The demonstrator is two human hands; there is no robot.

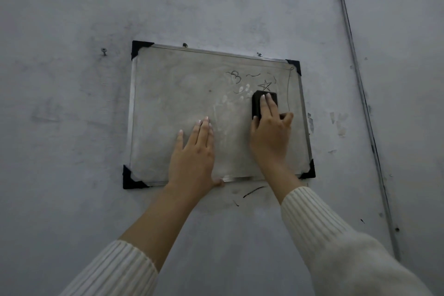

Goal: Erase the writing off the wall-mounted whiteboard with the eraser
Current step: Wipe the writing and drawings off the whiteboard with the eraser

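Note:
A small whiteboard [173, 94] with a metal frame and black corner caps hangs on the grey wall. Faint marker writing [264, 84], with a star shape and squiggles, sits in its upper right area. A thin drawn line [288, 89] runs down near the right edge. My right hand [269, 132] grips a black eraser [258, 103] and presses it flat on the board just below the star. My left hand [194, 151] lies flat on the lower middle of the board, fingers straight, thumb at the bottom frame.
A screw [104, 50] sticks out of the wall left of the board. Dark marker streaks [252, 191] mark the wall below the board. A metal strip [365, 108] runs down the wall on the right.

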